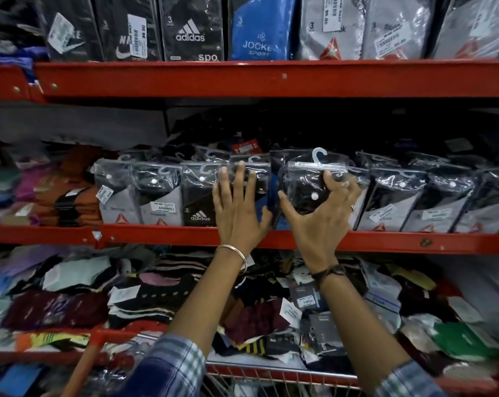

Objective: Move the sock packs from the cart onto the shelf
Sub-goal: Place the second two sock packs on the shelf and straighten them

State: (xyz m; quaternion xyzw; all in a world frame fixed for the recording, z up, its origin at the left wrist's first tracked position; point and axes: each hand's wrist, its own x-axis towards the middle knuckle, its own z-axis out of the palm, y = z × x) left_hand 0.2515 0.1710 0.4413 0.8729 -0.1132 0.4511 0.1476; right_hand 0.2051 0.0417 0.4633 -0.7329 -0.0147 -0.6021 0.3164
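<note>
Right hand grips a floppy, slick plastic sock pack just right of the adidas pack, left hand open flat; pinch its sides.

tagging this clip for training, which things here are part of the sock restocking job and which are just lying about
Part of the job:
- clear plastic pack of black socks with a hook, held in the right hand
- left hand, flat against the shelved packs
- red metal middle shelf
- red wire cart

Just lying about:
- loose colourful socks heaped on the lower shelf
- blue Jockey pack on the top shelf
</note>
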